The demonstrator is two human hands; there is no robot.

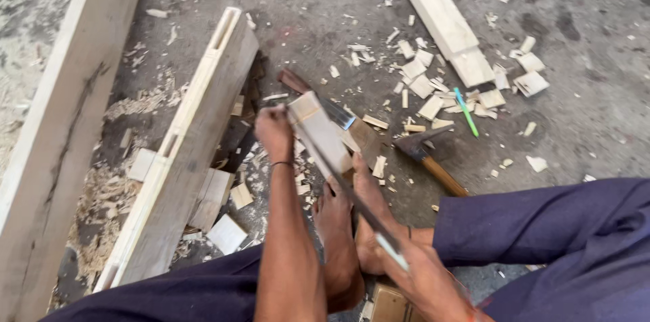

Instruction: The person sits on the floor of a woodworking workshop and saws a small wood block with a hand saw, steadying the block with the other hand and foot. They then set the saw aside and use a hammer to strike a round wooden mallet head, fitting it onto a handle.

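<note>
My left hand grips the top end of a short pale wood block that stands tilted on the floor. My right hand is closed on the handle of a long thin saw, whose blade runs up to the block and lies against its side. Both my bare feet rest just below the block, near its lower end. My legs in dark blue trousers frame the spot.
A hammer and a green pencil lie to the right among wood offcuts. A chisel lies behind the block. A slotted plank leans at left beside a thick beam. Another plank lies at the top.
</note>
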